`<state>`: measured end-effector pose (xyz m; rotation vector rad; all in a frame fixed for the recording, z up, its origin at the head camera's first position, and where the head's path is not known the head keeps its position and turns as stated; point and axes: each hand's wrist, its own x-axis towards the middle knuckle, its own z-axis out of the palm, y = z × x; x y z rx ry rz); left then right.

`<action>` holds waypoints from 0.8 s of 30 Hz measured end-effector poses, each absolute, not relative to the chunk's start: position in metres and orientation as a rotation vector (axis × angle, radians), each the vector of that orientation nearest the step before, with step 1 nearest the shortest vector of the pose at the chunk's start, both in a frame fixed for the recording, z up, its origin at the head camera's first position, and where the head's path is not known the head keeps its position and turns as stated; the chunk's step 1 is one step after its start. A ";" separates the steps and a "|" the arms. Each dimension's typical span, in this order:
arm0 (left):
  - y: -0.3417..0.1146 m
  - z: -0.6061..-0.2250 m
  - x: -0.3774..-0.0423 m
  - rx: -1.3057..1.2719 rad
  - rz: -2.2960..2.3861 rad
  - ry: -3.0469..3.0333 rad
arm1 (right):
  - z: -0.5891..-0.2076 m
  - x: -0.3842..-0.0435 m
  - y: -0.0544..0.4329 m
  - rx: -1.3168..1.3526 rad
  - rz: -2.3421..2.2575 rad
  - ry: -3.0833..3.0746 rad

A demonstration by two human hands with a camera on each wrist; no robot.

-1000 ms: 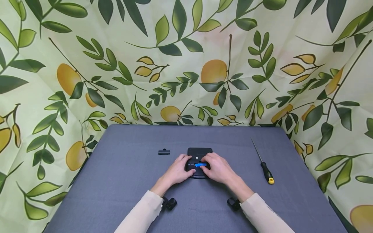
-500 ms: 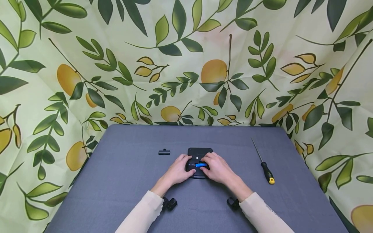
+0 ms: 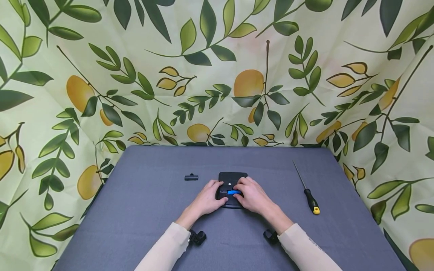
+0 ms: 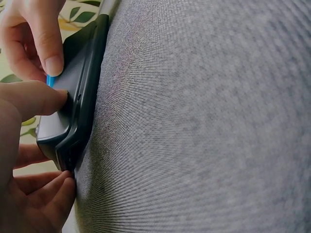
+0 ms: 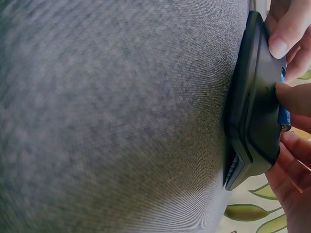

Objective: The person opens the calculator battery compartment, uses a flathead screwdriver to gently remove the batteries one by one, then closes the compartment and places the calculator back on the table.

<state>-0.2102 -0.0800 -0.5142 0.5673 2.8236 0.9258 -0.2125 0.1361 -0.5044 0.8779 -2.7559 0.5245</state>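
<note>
A black flat device [image 3: 234,176] lies on the table with its battery compartment facing up; its exact kind is unclear. My left hand [image 3: 205,199] grips its left side, thumb on top and fingers at the edge. My right hand [image 3: 256,194] pinches a blue battery [image 3: 233,192] over the compartment. In the right wrist view, one end of the battery [image 5: 285,116] sticks out above the device's surface [image 5: 265,97], beside the right thumb. From the left wrist, only a sliver of the blue battery [image 4: 50,80] shows below the right thumb. The compartment's inside is mostly hidden.
A small black battery cover [image 3: 191,177] lies left of the device. To the right lies a screwdriver [image 3: 310,199] with a black and yellow handle. A leaf-patterned cloth [image 3: 217,94] hangs behind the grey table [image 3: 152,162].
The blue battery shifts very slightly within the right fingers. Both hands and the device stay in nearly the same place.
</note>
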 end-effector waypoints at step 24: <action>-0.080 -0.514 -0.209 0.587 0.949 2.839 | -0.502 -0.210 0.135 0.874 0.503 -2.738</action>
